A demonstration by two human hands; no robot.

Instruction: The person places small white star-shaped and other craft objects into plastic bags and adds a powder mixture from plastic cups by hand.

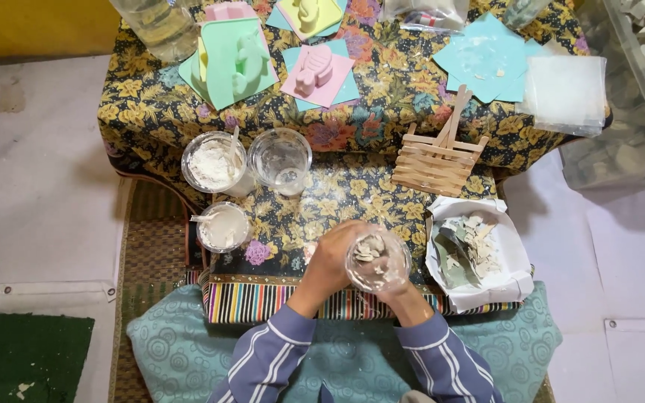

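Clear plastic cup (378, 261) smeared with white paste and holding pale broken chips sits between both hands, low over the near edge of the floral-cloth counter (352, 194). The left hand (330, 261) wraps the cup's left side, fingers curled closed on it; the right hand (399, 292) is mostly hidden beneath and behind the cup, seemingly clamped on its underside, though its fingers cannot be seen. Both forearms wear blue sleeves with white stripes.

Just right of the cup lies a white paper tray (509, 257) filled with grey and white broken shards. To the left of the cup, near the counter's edge, stands a small clear cup of white paste (223, 227) with a stick in it. Beyond the held cup and to its left stand a clear cup of white powder (213, 161) and, touching beside it, an empty clear cup dusted white (280, 159). Beyond the held cup to the right rests a small raft of wooden craft sticks (439, 157). Farther still from the cup lie a green silicone mould (237, 61), a pink mould on turquoise paper (316, 72), a yellow mould (309, 13), and turquoise paper squares (484, 58) beside a white translucent sheet (566, 93).
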